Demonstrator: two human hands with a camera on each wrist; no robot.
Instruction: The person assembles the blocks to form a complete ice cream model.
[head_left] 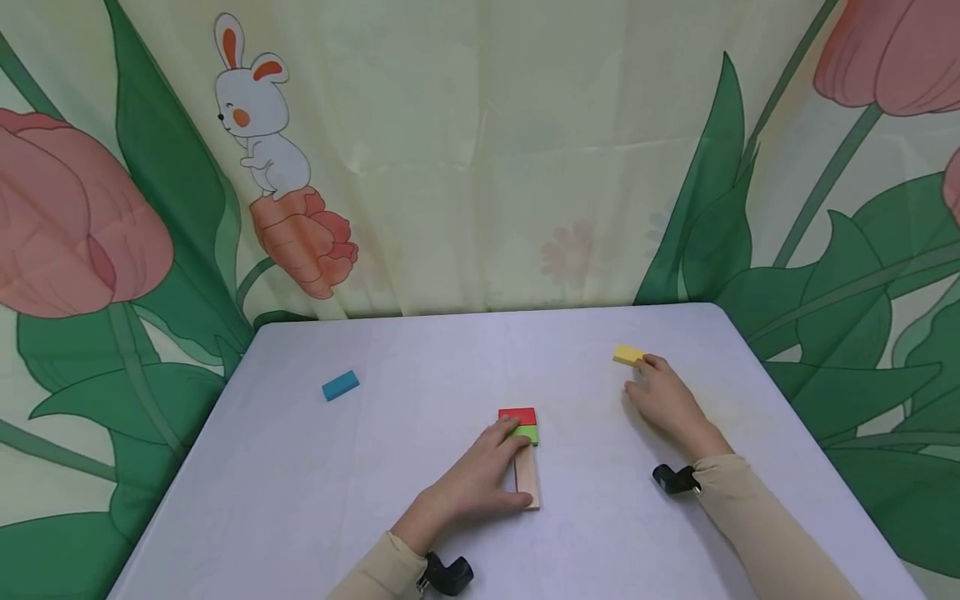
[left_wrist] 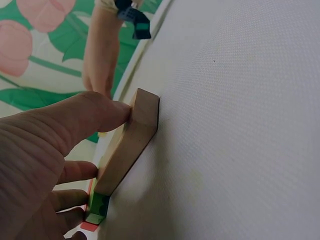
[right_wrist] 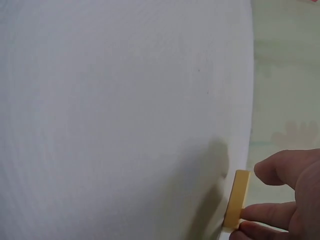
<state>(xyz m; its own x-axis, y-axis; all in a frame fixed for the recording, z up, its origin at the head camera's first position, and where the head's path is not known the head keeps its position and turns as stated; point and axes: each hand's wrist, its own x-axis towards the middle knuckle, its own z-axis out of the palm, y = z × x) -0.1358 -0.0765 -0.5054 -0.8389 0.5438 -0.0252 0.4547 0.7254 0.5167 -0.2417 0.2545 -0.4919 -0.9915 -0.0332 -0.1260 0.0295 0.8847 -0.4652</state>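
Nearest my left hand [head_left: 480, 479] is a row of blocks: a long plain wooden block [head_left: 528, 477], a green block [head_left: 531, 433] beyond it, then a red block [head_left: 519, 413] at the far end. The thumb touches the wooden block's near end; the other fingers touch the row farther along. In the left wrist view the thumb and fingers lie along one side of the wooden block [left_wrist: 131, 145]. Farther right, my right hand [head_left: 671, 404] touches a yellow block [head_left: 627, 355] with its fingertips. The right wrist view shows the thumb apart from that block [right_wrist: 237, 200].
A blue block [head_left: 341, 386] lies alone at the table's far left. White cloth covers the table [head_left: 315, 492], and a printed curtain [head_left: 465, 167] with tulips and a rabbit hangs behind its far edge. Each sleeved wrist carries a small black device [head_left: 675, 479].
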